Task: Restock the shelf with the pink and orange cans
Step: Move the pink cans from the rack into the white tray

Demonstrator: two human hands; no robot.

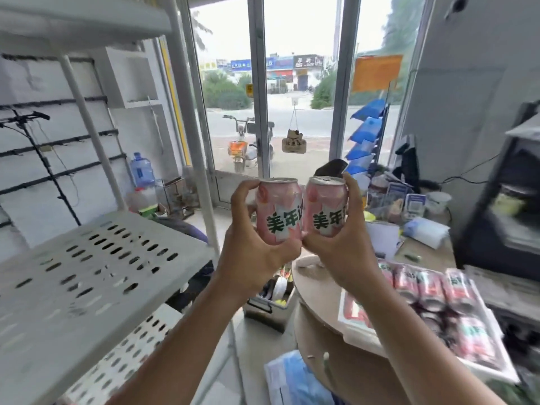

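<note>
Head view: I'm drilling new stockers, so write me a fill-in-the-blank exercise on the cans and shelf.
1. The left hand grips a ____ can.
2. The right hand grips a second can, its top facing ____.
3. The perforated shelf lies to the person's ____.
Missing words: pink; up; left.

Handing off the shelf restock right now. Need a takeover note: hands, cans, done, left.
Hands: the left hand grips the first pink metal can with green lettering. The right hand grips the second pink metal can. Both cans are upright, side by side in mid-air.
Shelf: the white perforated shelf board is to the left of the hands, and no can stands on its visible part.
Supply: the plastic-wrapped pack of pink cans lies at lower right.
Done: two cans are in hand.
Left: set both on the shelf, then fetch more. No orange cans are plainly visible.
</note>
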